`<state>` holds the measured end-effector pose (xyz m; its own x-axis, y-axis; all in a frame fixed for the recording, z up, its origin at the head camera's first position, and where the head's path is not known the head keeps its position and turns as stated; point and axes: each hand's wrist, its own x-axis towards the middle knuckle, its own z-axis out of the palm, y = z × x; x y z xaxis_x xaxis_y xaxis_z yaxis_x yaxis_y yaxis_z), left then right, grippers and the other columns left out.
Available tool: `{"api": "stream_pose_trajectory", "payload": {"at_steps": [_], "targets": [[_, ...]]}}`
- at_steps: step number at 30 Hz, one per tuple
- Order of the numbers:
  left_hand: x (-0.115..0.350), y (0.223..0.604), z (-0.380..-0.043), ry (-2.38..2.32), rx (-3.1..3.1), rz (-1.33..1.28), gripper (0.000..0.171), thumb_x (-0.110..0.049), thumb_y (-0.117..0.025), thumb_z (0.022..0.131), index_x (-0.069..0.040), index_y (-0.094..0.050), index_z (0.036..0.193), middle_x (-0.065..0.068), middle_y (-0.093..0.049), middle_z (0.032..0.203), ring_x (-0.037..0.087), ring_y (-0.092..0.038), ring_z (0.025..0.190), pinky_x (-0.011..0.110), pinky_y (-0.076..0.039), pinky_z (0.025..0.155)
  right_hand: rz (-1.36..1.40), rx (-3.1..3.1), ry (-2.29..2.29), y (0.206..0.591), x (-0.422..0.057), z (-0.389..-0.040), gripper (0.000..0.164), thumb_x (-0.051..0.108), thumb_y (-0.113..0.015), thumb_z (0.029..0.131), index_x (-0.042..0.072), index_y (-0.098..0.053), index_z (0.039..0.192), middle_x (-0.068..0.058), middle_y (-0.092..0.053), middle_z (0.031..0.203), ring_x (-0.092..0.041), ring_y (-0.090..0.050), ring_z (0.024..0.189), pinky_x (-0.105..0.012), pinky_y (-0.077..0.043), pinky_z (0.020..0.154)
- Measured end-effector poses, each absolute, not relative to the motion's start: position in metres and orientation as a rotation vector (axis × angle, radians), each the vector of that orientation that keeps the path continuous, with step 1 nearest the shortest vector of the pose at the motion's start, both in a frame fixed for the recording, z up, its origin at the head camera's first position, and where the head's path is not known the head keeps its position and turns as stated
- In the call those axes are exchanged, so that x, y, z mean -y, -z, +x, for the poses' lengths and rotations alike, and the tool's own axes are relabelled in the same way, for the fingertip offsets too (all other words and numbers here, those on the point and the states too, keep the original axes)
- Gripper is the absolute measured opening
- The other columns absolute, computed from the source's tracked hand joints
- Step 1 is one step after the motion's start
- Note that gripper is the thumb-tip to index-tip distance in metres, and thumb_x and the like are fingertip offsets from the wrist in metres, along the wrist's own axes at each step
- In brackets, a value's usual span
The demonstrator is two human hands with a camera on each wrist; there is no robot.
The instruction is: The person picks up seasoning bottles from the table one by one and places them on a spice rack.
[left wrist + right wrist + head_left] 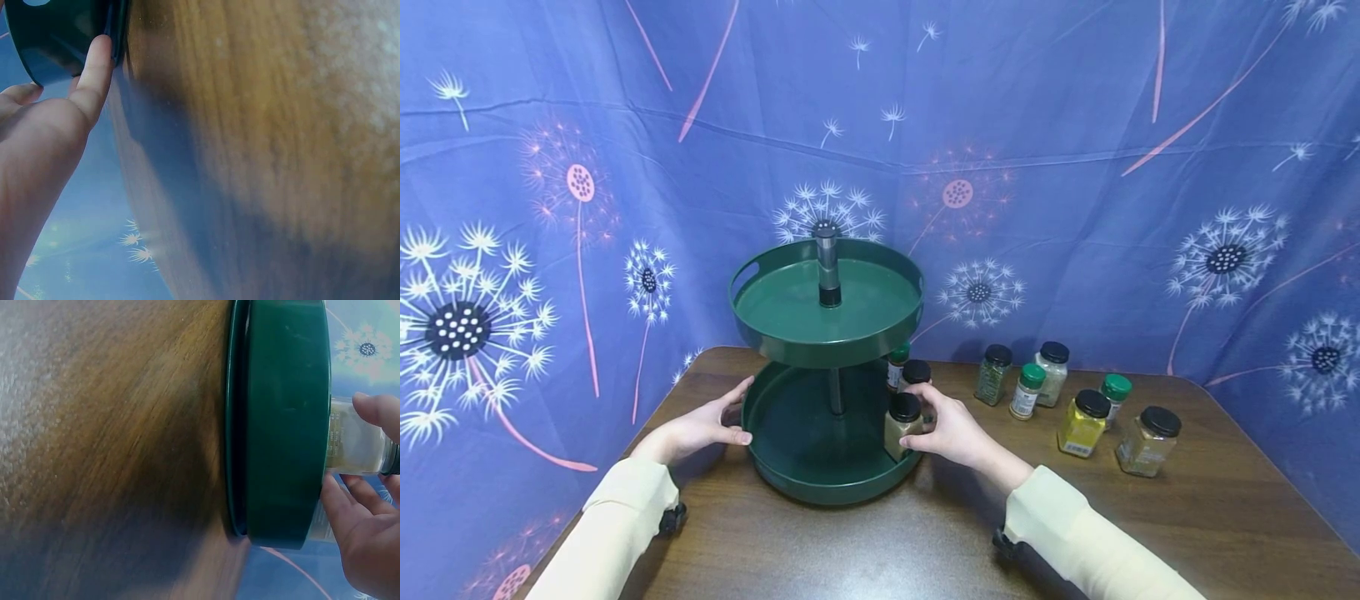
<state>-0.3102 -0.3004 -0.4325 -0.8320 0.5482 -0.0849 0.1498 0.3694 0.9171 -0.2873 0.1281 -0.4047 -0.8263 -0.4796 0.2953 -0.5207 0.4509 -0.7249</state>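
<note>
"Hands first: how are they placed?"

"The left hand [702,427] comes in from the lower left, wrist bent slightly, forearm slanting inward. Its thumb lies nearly straight against the outer wall of the green two-tier tray [827,492], at the lower tier, and the fingers meet the rim farther back."

"Is it clamped on there?"

"No. Thumb and fingers are spread apart and touch the tray's side without curling round it."

"And the right hand [958,432]?"

"That one reaches over the lower tier's right edge, its forearm angled in from the lower right. The thumb is at the near side of a black-lidded jar [895,432], the fingers round its other side, so the jar is pinched between them."

"Where exactly is that jar?"

"Upright at the right side of the lower tier, just inside the rim. Behind it are a second dark-lidded jar [917,372] and a small green-capped bottle [894,372], partly hidden by the upper tier."

"Anything near the right forearm?"

"Beyond it, on the wooden table [760,550], six more containers stand in a loose group, among them a yellow jar [1078,429]. Both pale sleeves [621,512] end short of the wrists."
</note>
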Motion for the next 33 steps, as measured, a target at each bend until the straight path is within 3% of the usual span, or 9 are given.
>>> {"api": "stream_pose_trajectory", "payload": {"at_steps": [11,17,25,33], "targets": [[0.303,0.434,-0.312,-1.451,-2.256,0.602,0.102,-0.016,-0.069,0.086,-0.013,0.009,0.152,0.028,-0.003,0.154,0.048,-0.011,0.139,0.057,-0.029,0.105,0.951,2.635,-1.358,0.407,-0.129,-0.288,0.059,0.014,-0.082,0.072,0.013,-0.051,0.122,-0.009,-0.063,0.115,-0.025,-0.065,0.100,-0.032,-0.055,0.077],[0.302,0.435,-0.313,-1.456,-2.243,0.604,0.103,-0.015,-0.069,0.086,-0.013,0.009,0.152,0.029,-0.005,0.153,0.049,-0.015,0.138,0.054,-0.030,0.105,0.950,2.639,-1.330,0.403,-0.129,-0.286,0.065,0.014,-0.081,0.073,0.016,-0.049,0.129,-0.006,-0.059,0.123,-0.024,-0.062,0.105,-0.027,-0.055,0.075],[0.302,0.435,-0.313,-1.458,-2.239,0.604,0.103,-0.016,-0.069,0.086,-0.013,0.009,0.152,0.028,-0.003,0.154,0.049,-0.013,0.138,0.057,-0.029,0.105,0.935,2.594,-1.409,0.393,-0.138,-0.283,0.069,0.019,-0.081,0.075,0.012,-0.046,0.134,-0.009,-0.057,0.126,-0.027,-0.058,0.109,-0.045,-0.053,0.083],[0.303,0.435,-0.313,-1.462,-2.238,0.602,0.103,-0.016,-0.070,0.085,-0.014,0.008,0.152,0.028,-0.003,0.154,0.049,-0.014,0.138,0.056,-0.029,0.105,0.838,2.618,-1.362,0.380,-0.159,-0.279,0.066,0.024,-0.079,0.077,0.010,-0.048,0.133,-0.013,-0.058,0.124,-0.032,-0.057,0.112,-0.043,-0.052,0.086]]}}
